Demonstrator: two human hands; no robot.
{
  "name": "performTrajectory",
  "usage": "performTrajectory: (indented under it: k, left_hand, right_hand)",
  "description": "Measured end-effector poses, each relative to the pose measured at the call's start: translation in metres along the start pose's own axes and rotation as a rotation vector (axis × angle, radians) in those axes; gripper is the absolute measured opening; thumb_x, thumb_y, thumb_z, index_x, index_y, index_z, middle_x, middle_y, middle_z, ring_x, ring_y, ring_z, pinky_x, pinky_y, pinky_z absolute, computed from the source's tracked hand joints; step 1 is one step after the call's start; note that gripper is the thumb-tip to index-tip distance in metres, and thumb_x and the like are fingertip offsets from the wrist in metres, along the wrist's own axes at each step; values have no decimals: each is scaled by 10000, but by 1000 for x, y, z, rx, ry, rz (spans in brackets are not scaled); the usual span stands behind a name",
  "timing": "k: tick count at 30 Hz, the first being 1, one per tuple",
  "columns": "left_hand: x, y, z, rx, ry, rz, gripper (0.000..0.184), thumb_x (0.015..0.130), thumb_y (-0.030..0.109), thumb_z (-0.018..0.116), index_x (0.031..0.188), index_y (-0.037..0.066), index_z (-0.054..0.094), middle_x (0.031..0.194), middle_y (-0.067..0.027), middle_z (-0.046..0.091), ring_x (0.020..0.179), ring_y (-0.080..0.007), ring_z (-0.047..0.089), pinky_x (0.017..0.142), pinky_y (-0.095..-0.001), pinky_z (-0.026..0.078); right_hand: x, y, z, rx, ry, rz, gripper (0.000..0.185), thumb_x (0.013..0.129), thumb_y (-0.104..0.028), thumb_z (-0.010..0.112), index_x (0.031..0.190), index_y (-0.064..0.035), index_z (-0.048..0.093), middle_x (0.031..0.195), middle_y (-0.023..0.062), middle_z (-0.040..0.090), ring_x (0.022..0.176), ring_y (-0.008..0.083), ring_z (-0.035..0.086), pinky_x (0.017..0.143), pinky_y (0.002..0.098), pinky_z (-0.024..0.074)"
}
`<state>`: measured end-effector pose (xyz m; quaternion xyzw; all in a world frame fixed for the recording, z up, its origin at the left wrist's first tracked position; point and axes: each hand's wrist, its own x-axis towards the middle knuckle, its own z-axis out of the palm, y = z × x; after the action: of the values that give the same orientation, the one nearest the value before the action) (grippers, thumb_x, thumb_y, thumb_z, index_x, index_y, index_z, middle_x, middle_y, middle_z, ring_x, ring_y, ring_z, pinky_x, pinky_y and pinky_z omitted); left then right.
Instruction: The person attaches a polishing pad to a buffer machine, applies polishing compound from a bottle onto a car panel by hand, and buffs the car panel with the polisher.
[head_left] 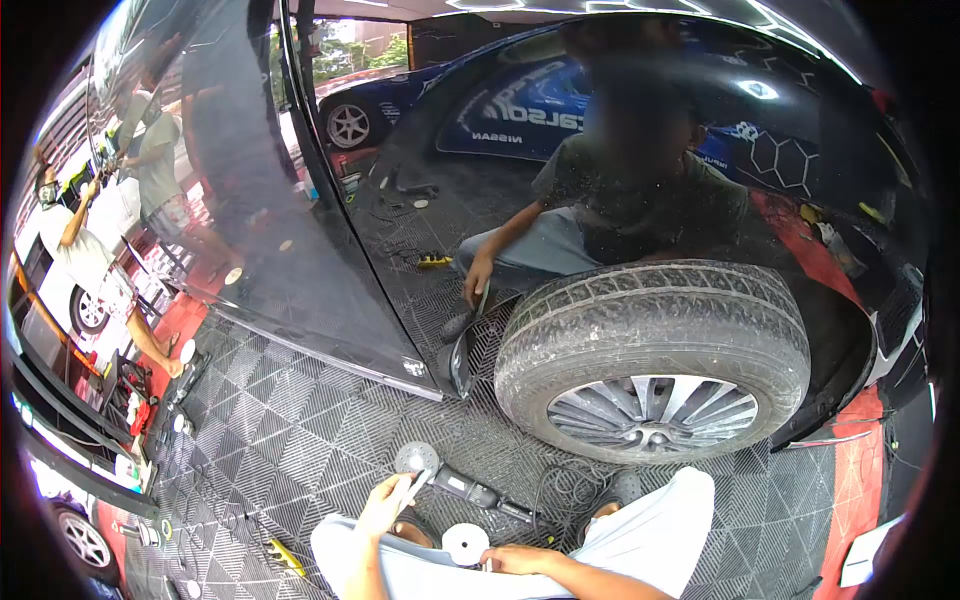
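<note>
Handling pieces low down now, pinching a thin pale piece (424, 484) in the left hand (384, 506) beside the power tool (468, 488) on the floor (325, 415), with the right hand (522, 559) curled by a round white pad (465, 541), grip unclear.

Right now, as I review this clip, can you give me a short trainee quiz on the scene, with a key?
1. What colour is the round disc beside the right hand?
A) black
B) red
C) white

2. True or false: the silver spoked wheel in front of the person wears a black tyre.

3. Fill in: the yellow item on the patterned floor lies on the person's ____ side.

Key: 1 C; 2 true; 3 left.
</note>
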<state>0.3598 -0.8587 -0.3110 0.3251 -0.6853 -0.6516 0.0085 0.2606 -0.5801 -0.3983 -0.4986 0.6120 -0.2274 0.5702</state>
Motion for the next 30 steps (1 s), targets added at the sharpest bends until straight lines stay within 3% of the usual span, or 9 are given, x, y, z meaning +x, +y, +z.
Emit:
performTrajectory:
  k: [1, 3, 9, 10, 15, 17, 25, 28, 30]
  left_hand:
    - [-1, 3, 2, 2, -2, -2, 406, 982, 353, 505, 1251, 57, 579, 738, -21, 579, 442, -61, 440, 346, -216, 361]
    - [-1, 6, 7, 99, 9, -11, 381, 986, 289, 529, 1216, -7, 593, 855, -36, 629, 776, -105, 556, 732, -236, 454]
    - [-6, 22, 15, 293, -21, -12, 409, 881, 238, 675, 1228, 32, 606, 902, -61, 631, 834, -131, 567, 778, -263, 460]
    - [3, 1, 13, 231, 15, 158, 431, 809, 263, 743, 1169, 44, 654, 830, -89, 627, 589, -132, 569, 509, -256, 445]
    - [-8, 0, 9, 501, 102, 234, 486, 747, 324, 791, 1187, 159, 664, 1027, -145, 638, 635, -149, 620, 541, -255, 486]
    - [-21, 28, 15, 421, 41, 8, 505, 776, 330, 765, 1226, 143, 633, 1066, -129, 616, 1084, -234, 549, 961, -359, 434]
    - [-9, -4, 3, 455, -11, 154, 342, 833, 196, 711, 1166, 129, 666, 935, -56, 625, 854, -155, 589, 787, -291, 476]
    - [-13, 3, 10, 447, -7, 245, 319, 820, 146, 712, 1137, 130, 677, 900, -46, 627, 829, -144, 597, 766, -293, 488]
    - [-17, 13, 21, 463, -111, 176, 323, 802, 120, 720, 1122, 134, 681, 905, -44, 628, 822, -157, 619, 785, -308, 498]
  right_hand:
    - [0, 2, 1, 19, 5, 12, 387, 869, -174, 570, 1241, -68, 558, 1048, 240, 658, 978, 366, 644, 818, 434, 488]
    - [-3, 4, 0, 9, 22, -11, 396, 869, -192, 584, 1242, -60, 557, 1046, 236, 660, 980, 363, 645, 820, 429, 487]
    - [-10, 5, 0, -11, 66, -61, 418, 864, -206, 599, 1248, -47, 551, 1054, 229, 661, 990, 360, 644, 824, 429, 487]
    - [-10, 5, 0, -6, 57, -57, 415, 863, -203, 598, 1245, -49, 553, 1055, 229, 661, 989, 361, 644, 824, 431, 487]
    - [-13, -7, -5, 5, 65, -43, 396, 859, -204, 596, 1230, -68, 560, 1044, 229, 663, 975, 365, 647, 818, 435, 488]
    - [-14, -8, -4, -2, 59, -25, 382, 861, -220, 596, 1219, -90, 564, 1026, 225, 667, 965, 366, 650, 811, 437, 491]
    - [-13, -3, 0, -8, 95, -78, 409, 863, -269, 609, 1232, -99, 560, 965, 203, 684, 890, 355, 666, 768, 430, 502]
    - [-8, -3, 2, 1, 14, -17, 481, 872, -276, 622, 1294, -74, 511, 1043, 203, 668, 942, 309, 660, 809, 398, 500]
    - [-1, 9, 14, 216, 188, -214, 546, 891, -269, 629, 1364, -73, 439, 1137, 186, 638, 1014, 280, 636, 873, 394, 491]
